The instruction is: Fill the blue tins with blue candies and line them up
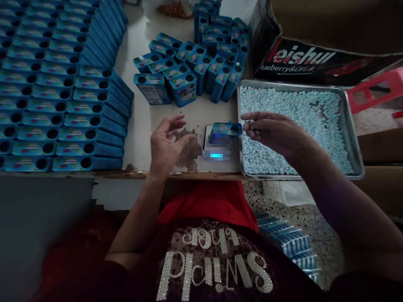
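Note:
A blue candy box with a dark round hole in its top rests on a small digital scale with a lit display. My right hand is just right of that box, over the tray's left edge, with a few pale candies pinched in its fingers. To the left of the scale, my left hand hovers over the table with curved fingers apart and nothing in them. The metal tray on the right holds many small pale blue and white candies.
Stacked rows of blue boxes cover the left side. Several loose blue boxes stand at the back middle of the worn table. A black cardboard box is behind the tray. Wrapped blue packs lie on the floor.

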`<state>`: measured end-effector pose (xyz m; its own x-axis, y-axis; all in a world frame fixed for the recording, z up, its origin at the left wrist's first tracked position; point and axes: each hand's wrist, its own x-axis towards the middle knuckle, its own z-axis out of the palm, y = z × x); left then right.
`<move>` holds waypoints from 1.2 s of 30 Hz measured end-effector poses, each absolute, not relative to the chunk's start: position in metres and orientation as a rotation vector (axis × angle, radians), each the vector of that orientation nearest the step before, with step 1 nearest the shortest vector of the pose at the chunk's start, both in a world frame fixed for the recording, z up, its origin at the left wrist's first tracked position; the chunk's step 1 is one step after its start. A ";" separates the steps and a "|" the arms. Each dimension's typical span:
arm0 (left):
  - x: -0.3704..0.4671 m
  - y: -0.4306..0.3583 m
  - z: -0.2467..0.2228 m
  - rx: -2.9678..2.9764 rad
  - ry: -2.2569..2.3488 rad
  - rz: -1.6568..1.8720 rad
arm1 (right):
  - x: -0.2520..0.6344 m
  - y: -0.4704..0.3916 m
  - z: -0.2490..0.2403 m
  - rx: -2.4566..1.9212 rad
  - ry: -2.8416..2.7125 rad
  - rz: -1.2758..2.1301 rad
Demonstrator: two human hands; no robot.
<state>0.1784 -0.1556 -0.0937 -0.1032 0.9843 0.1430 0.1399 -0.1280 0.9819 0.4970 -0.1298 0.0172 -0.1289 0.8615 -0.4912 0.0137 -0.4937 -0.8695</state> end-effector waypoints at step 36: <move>0.283 -0.127 -0.049 2.461 1.018 0.578 | 0.506 -0.085 0.033 -1.522 -1.078 1.568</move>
<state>0.2832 -0.1273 -0.0485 0.6468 0.7315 0.2156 0.5602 -0.6476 0.5166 0.5061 -0.0847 0.0327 -0.0745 0.9039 -0.4212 0.0699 -0.4166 -0.9064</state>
